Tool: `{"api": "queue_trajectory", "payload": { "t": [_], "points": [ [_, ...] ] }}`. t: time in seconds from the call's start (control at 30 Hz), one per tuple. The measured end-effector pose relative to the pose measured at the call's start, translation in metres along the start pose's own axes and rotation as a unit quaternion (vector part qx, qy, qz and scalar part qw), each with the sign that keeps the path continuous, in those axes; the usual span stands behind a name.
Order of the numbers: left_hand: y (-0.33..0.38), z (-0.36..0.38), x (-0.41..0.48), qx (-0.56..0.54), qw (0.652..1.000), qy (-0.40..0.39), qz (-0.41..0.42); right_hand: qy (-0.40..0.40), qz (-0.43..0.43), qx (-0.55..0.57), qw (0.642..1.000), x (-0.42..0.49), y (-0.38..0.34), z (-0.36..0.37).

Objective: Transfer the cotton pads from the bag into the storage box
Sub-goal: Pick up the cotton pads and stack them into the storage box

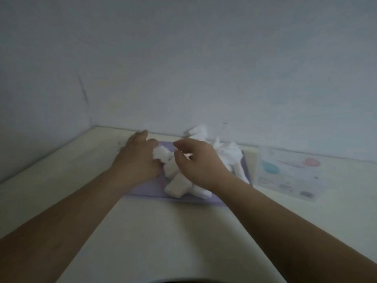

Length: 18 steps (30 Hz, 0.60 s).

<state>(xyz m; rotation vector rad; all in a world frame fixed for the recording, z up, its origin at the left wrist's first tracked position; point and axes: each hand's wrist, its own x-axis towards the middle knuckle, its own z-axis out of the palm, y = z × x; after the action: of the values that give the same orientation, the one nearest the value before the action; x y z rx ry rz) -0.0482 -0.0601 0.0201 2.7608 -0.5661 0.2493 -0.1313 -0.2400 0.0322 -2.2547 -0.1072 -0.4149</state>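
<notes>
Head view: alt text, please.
A person's left hand and right hand reach into a heap of white cotton pads in a purple box on a pale table against a wall. A printed bag lies right of it.
</notes>
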Motion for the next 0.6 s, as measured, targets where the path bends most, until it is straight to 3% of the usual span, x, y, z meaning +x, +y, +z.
{"api": "queue_trajectory", "payload": {
  "t": [0.07, 0.17, 0.3, 0.4, 0.5, 0.6],
  "points": [
    [0.048, 0.003, -0.006, -0.056, 0.995, 0.033, 0.072, 0.044, -0.011, -0.017, 0.999, -0.014, 0.009, -0.020],
    [0.124, 0.027, -0.021, -0.136, 0.976, -0.012, 0.169, 0.113, -0.011, -0.076, 0.991, -0.036, 0.037, -0.059],
    [0.177, 0.065, -0.032, -0.181, 0.965, -0.077, 0.173, 0.125, 0.043, -0.153, 0.979, -0.058, 0.080, -0.092],
    [0.185, 0.093, -0.030, -0.144, 0.957, -0.092, 0.235, 0.138, 0.141, -0.257, 0.946, -0.072, 0.109, -0.111],
    [0.180, 0.114, -0.029, -0.065, 0.947, -0.075, 0.306, 0.193, 0.218, -0.268, 0.918, -0.083, 0.138, -0.128],
    [0.171, 0.118, -0.030, -0.039, 0.954, -0.054, 0.293, 0.202, 0.234, -0.264, 0.914, -0.088, 0.159, -0.139]
  ]
}}
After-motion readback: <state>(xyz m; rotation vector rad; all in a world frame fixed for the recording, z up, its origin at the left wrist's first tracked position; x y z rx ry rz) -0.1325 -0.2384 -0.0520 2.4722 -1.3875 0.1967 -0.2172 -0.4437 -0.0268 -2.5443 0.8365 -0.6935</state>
